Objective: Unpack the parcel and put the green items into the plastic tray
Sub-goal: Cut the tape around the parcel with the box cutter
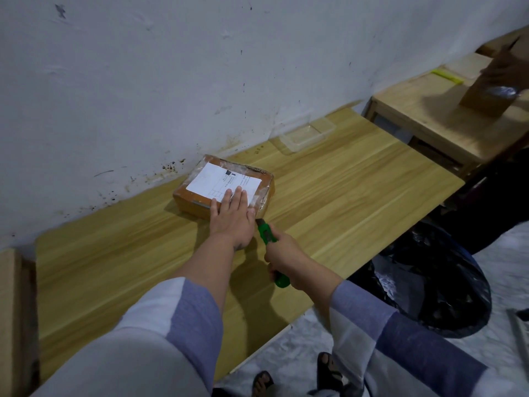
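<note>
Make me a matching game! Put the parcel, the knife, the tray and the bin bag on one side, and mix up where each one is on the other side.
Things:
1. parcel
2. knife
3. tray
4. bin bag

Places:
A. on the floor, right of the table
B. gripped in the right hand
C. by the wall, at the table's far end
D. under the flat left hand

Pairs: 1-D, 2-B, 3-C, 4-A
</note>
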